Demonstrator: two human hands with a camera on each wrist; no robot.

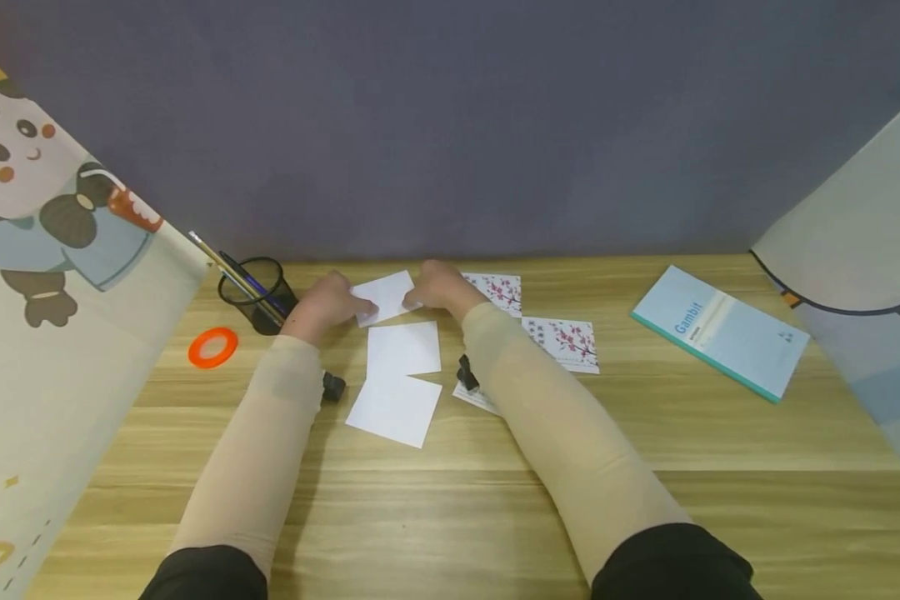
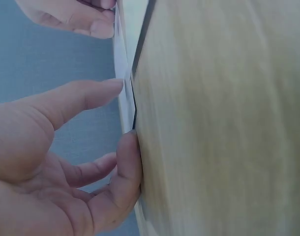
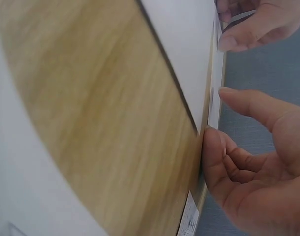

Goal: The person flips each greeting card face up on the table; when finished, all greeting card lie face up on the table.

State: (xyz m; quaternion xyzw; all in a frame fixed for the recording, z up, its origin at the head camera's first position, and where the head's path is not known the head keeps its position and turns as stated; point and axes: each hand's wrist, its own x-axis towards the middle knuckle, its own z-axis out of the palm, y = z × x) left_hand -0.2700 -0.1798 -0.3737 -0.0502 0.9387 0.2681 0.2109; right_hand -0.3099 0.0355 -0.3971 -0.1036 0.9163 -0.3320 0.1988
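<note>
In the head view a blank white card [image 1: 385,297] lies tilted at the far side of the table, between both hands. My left hand [image 1: 328,305] grips its left end, thumb on the face and curled fingers at the edge. At the opposite end my right hand [image 1: 442,287] holds it by the corner, with its thumb [image 3: 233,97] over the card and its fingers bent against the tabletop. Nearer to me lie two more blank cards, a middle one [image 1: 403,348] and a front one [image 1: 394,410], their edges touching or overlapping.
Cards printed with pink blossoms [image 1: 570,343] lie right of the right hand, partly under the forearm. A black mesh pen holder [image 1: 265,312] and an orange tape roll [image 1: 212,347] stand at the left. A light-blue notebook [image 1: 720,333] lies far right. A grey partition [image 1: 450,133] closes the back.
</note>
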